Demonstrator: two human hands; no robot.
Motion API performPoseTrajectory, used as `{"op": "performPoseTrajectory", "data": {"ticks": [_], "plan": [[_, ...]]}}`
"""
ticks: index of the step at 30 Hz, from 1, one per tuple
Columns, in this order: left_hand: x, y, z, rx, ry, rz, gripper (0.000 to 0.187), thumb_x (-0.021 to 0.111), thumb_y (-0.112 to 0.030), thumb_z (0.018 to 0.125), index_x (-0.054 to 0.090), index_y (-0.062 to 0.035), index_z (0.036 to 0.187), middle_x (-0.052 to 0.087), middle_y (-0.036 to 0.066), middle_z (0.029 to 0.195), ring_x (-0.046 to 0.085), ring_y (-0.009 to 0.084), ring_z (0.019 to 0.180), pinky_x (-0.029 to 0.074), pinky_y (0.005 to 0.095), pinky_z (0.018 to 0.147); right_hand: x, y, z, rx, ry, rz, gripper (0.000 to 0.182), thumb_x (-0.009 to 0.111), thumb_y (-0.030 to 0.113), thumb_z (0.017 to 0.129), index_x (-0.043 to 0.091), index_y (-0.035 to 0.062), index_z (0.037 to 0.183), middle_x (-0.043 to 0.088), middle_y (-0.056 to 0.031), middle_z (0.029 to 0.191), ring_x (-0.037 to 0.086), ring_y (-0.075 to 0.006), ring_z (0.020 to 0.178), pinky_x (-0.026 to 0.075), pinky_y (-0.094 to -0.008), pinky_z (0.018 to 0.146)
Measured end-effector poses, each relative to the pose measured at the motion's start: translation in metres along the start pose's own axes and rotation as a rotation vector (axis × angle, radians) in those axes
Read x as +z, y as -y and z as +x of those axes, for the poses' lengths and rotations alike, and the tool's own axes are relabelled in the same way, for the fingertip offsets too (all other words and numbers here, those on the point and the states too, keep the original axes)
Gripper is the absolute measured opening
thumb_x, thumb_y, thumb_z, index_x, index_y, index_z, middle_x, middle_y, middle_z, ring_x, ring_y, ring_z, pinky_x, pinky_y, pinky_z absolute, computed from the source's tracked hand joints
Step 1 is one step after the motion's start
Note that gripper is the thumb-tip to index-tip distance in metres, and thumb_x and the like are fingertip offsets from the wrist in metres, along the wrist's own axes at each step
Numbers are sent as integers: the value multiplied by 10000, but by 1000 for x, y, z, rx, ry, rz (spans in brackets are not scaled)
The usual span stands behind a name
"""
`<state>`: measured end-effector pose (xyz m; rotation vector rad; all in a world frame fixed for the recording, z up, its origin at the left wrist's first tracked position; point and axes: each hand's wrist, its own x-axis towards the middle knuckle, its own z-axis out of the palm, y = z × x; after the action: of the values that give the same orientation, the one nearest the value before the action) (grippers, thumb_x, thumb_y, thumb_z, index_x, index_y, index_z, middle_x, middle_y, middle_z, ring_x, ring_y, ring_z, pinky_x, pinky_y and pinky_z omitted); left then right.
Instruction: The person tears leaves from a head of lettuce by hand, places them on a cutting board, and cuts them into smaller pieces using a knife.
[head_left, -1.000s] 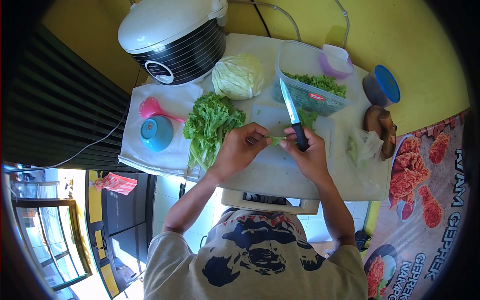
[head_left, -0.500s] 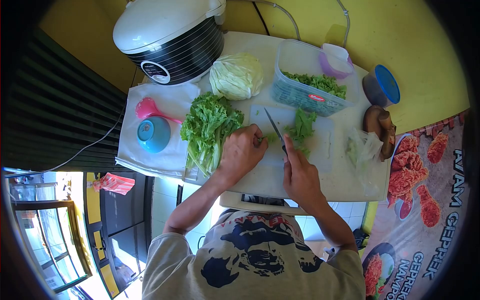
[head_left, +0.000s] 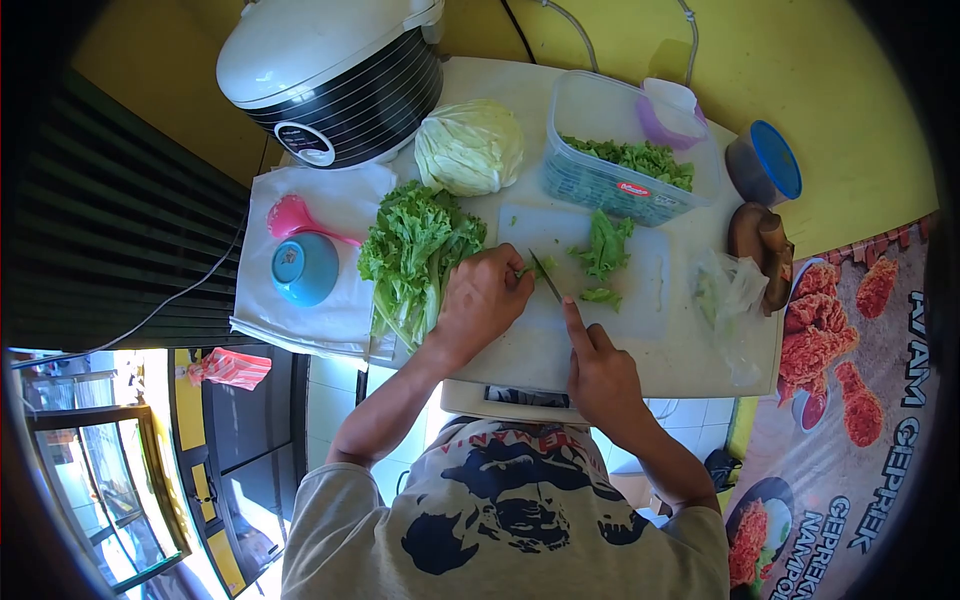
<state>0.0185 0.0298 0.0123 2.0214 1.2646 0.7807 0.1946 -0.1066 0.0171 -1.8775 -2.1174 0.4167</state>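
Note:
My right hand grips a knife, index finger stretched along its back. The blade lies at a bit of green leaf beside the fingertips of my left hand. Those left fingers are pinched on a small lettuce piece, mostly hidden by them. Beneath is a white cutting board, with cut lettuce leaves on its upper part and a smaller scrap lower down. A bunch of lettuce rests left of my left hand.
A cabbage and a rice cooker stand behind. A clear container holds chopped greens. To the left are a blue bowl and a pink ladle; to the right, a plastic bag and a blue-lidded tub.
My right hand has moved down and slightly right, bringing the knife lower, its blade now at the leaf by my left fingers. My left hand has hardly moved.

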Motion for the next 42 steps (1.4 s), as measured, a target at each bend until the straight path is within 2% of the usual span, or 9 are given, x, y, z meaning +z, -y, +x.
{"op": "performPoseTrajectory", "data": {"ticks": [2,5,8,11,17,29,38,42], "plan": [[0,-2,-1,2,-11,-21,151,759,-112,874,662,4,876,691,160,726,701,366,679,549,449,651,4,2,8,2,-22,-4,820,634,27,872,319,61,1628,612,-164,923,655,-336,584,572,-458,549],[-3,-4,-2,21,-19,-51,148,753,-108,882,669,13,892,701,171,732,711,362,675,559,434,658,2,6,11,10,-3,-27,807,631,31,870,335,59,1620,618,-166,923,661,-344,583,576,-459,546],[-7,4,-2,-35,42,-130,176,772,-138,891,693,13,935,713,143,737,721,255,679,563,362,667,5,0,8,-8,-21,-38,804,630,29,869,340,58,1618,618,-161,911,663,-345,581,576,-461,542],[-7,8,-2,-19,42,-95,165,767,-119,894,690,20,937,711,138,727,722,239,680,563,355,667,1,1,7,30,-8,-39,802,626,33,881,328,65,1626,620,-155,904,662,-343,577,574,-460,538],[-6,2,-6,-28,14,-53,142,765,-83,883,677,22,921,700,143,710,709,242,639,557,354,634,5,1,-3,-30,-144,104,805,626,12,898,314,86,1636,604,-137,880,617,-306,541,550,-438,513],[-5,4,-6,-7,-1,-75,133,758,-76,884,679,22,929,695,142,706,702,259,630,560,359,641,7,4,-19,-26,-43,32,795,640,15,879,356,77,1619,598,-127,854,622,-300,536,555,-431,521],[-6,3,-5,-21,27,-77,144,754,-85,883,693,29,947,698,142,724,707,254,661,559,361,655,11,13,16,-45,-76,-34,812,646,24,840,380,69,1606,615,-144,870,643,-316,546,565,-432,526],[-5,6,-6,-6,12,-75,135,751,-80,883,685,30,925,693,140,714,699,255,637,556,361,646,4,5,-9,-46,-9,-51,796,641,25,860,373,65,1608,611,-140,869,630,-308,540,558,-423,518]]}}
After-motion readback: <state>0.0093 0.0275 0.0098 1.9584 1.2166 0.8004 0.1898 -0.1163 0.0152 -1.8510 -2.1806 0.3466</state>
